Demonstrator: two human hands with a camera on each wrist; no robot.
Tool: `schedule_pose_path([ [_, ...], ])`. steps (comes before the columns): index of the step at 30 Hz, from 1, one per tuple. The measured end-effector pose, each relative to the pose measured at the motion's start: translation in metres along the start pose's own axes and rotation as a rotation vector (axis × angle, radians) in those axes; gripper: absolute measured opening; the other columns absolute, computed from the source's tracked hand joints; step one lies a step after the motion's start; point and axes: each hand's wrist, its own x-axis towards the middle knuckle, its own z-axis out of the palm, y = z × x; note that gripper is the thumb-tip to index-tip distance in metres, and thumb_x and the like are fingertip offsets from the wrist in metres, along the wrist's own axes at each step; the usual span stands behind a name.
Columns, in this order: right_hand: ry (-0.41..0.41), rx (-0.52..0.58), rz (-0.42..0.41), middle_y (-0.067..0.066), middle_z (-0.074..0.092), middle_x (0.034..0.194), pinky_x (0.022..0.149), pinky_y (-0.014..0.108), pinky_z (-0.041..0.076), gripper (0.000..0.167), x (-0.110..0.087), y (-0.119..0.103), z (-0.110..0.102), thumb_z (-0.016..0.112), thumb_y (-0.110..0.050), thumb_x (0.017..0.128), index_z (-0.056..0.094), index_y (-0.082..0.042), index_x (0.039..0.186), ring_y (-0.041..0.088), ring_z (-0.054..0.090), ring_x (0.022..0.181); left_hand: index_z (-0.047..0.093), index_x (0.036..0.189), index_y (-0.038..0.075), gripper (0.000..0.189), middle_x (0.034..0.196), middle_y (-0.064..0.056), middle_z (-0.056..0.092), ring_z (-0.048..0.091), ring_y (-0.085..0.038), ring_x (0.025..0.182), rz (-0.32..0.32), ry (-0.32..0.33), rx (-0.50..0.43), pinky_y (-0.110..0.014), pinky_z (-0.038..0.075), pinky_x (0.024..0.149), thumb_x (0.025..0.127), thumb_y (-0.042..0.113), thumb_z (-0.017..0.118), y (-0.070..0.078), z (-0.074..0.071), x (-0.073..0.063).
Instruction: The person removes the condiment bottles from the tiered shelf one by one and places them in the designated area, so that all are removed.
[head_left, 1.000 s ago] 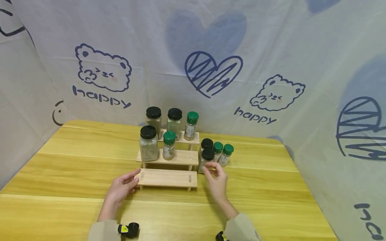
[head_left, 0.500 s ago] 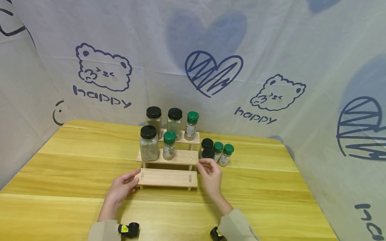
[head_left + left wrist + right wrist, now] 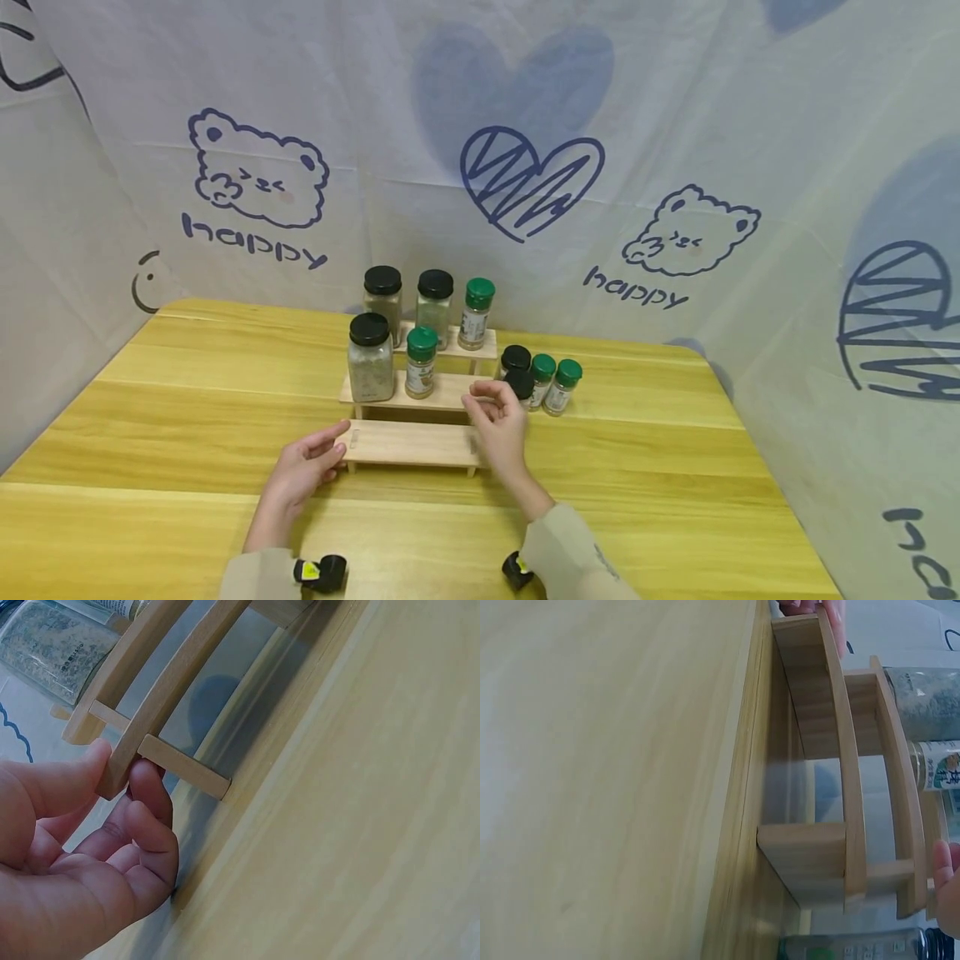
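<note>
A three-tier wooden rack [image 3: 412, 442] stands on the table. At the left end of its lowest shelf [image 3: 180, 686], my left hand [image 3: 300, 467] pinches the board, thumb on top and fingers underneath. My right hand [image 3: 501, 429], fingers loosely bent with nothing seen between them, hovers by the rack's right end and overlaps the lower two shelves in the head view. Upright on the middle shelf are a large black-lidded spice jar [image 3: 371, 371] and a small green-capped spice shaker [image 3: 420, 372]. The top shelf carries two black-lidded jars [image 3: 433, 310] and a green-capped shaker [image 3: 474, 323].
Right of the rack, on the wooden table [image 3: 637, 467], stand two black-lidded jars [image 3: 517, 383] and two green-capped shakers [image 3: 561, 392], close together. The front jar is partly hidden by my right hand. Behind the table hangs a printed white cloth [image 3: 390, 200].
My right hand has moved left, away from the front black-lidded jar to the rack's right end. That jar stayed put. My left hand keeps its place on the lowest shelf.
</note>
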Motion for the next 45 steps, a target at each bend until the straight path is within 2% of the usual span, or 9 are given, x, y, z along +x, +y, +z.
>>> schedule_pose_path([
  [5, -0.012, 0.031, 0.01, 0.033, 0.051, 0.095, 0.072, 0.023, 0.048, 0.023, 0.002, 0.018, 0.005, 0.06, 0.015, 0.077, 0.049, 0.018, 0.097, 0.031, 0.055, 0.083, 0.043, 0.13, -0.001, 0.041, 0.12, -0.016, 0.046, 0.055, -0.008, 0.074, 0.002, 0.0, -0.005, -0.023, 0.045, 0.062, 0.09, 0.006, 0.052, -0.001, 0.0, 0.0],
  [10, -0.033, 0.027, 0.007, 0.033, 0.05, 0.098, 0.075, 0.026, 0.048, 0.027, 0.004, 0.024, 0.011, 0.062, 0.009, 0.078, 0.049, 0.016, 0.1, 0.041, 0.053, 0.085, 0.044, 0.129, -0.001, 0.041, 0.115, -0.012, 0.049, 0.055, -0.008, 0.075, 0.005, 0.0, -0.006, -0.023, 0.046, 0.062, 0.09, 0.005, 0.052, -0.002, -0.001, 0.001],
  [15, -0.054, 0.04, 0.039, 0.033, 0.049, 0.102, 0.078, 0.031, 0.048, 0.032, 0.007, 0.024, 0.018, 0.063, 0.01, 0.077, 0.047, 0.015, 0.104, 0.047, 0.05, 0.089, 0.044, 0.129, -0.001, 0.041, 0.115, -0.012, 0.05, 0.056, -0.009, 0.075, 0.012, -0.006, -0.006, -0.023, 0.046, 0.062, 0.09, 0.006, 0.052, -0.002, -0.001, 0.001],
  [18, -0.066, 0.051, 0.07, 0.033, 0.048, 0.104, 0.081, 0.039, 0.046, 0.034, 0.009, 0.024, 0.022, 0.063, 0.011, 0.076, 0.047, 0.016, 0.106, 0.048, 0.049, 0.092, 0.044, 0.129, -0.001, 0.041, 0.117, -0.013, 0.049, 0.056, -0.009, 0.075, 0.013, -0.008, -0.007, -0.023, 0.046, 0.062, 0.09, 0.006, 0.052, -0.002, -0.001, 0.001],
  [21, -0.078, 0.055, 0.084, 0.034, 0.046, 0.104, 0.083, 0.047, 0.043, 0.034, 0.009, 0.015, 0.027, 0.062, 0.014, 0.076, 0.046, 0.018, 0.106, 0.049, 0.047, 0.093, 0.044, 0.13, 0.0, 0.041, 0.117, -0.012, 0.049, 0.056, -0.008, 0.075, 0.012, -0.007, -0.006, -0.023, 0.046, 0.062, 0.09, 0.006, 0.052, -0.001, -0.001, 0.001],
  [24, -0.088, 0.046, 0.079, 0.035, 0.046, 0.103, 0.083, 0.046, 0.043, 0.033, 0.01, 0.005, 0.032, 0.061, 0.015, 0.076, 0.045, 0.019, 0.104, 0.051, 0.046, 0.093, 0.043, 0.13, 0.0, 0.041, 0.117, -0.012, 0.049, 0.055, -0.008, 0.075, 0.015, -0.008, -0.004, -0.023, 0.046, 0.062, 0.09, 0.006, 0.052, 0.0, -0.002, 0.001],
  [30, -0.102, 0.037, 0.065, 0.033, 0.047, 0.103, 0.084, 0.053, 0.039, 0.033, 0.015, 0.001, 0.037, 0.062, 0.012, 0.076, 0.046, 0.018, 0.104, 0.048, 0.048, 0.094, 0.044, 0.129, 0.0, 0.041, 0.12, -0.015, 0.048, 0.055, -0.007, 0.074, 0.017, -0.008, 0.007, -0.023, 0.046, 0.061, 0.09, 0.008, 0.052, 0.0, -0.002, 0.001],
  [37, -0.121, 0.023, 0.021, 0.031, 0.05, 0.103, 0.082, 0.052, 0.041, 0.037, 0.019, 0.003, 0.041, 0.063, 0.013, 0.075, 0.046, 0.017, 0.108, 0.043, 0.05, 0.094, 0.044, 0.129, 0.0, 0.04, 0.121, -0.015, 0.048, 0.054, -0.007, 0.074, 0.013, 0.002, 0.008, -0.023, 0.046, 0.06, 0.09, 0.007, 0.052, 0.0, -0.001, 0.0],
  [45, -0.139, -0.016, 0.049, 0.028, 0.05, 0.105, 0.083, 0.05, 0.042, 0.047, 0.022, 0.004, 0.043, 0.065, 0.011, 0.074, 0.046, 0.013, 0.117, 0.04, 0.051, 0.095, 0.043, 0.13, 0.0, 0.041, 0.126, -0.018, 0.044, 0.055, -0.008, 0.075, 0.006, -0.007, -0.005, -0.023, 0.046, 0.062, 0.09, 0.006, 0.052, -0.001, -0.002, 0.001],
])
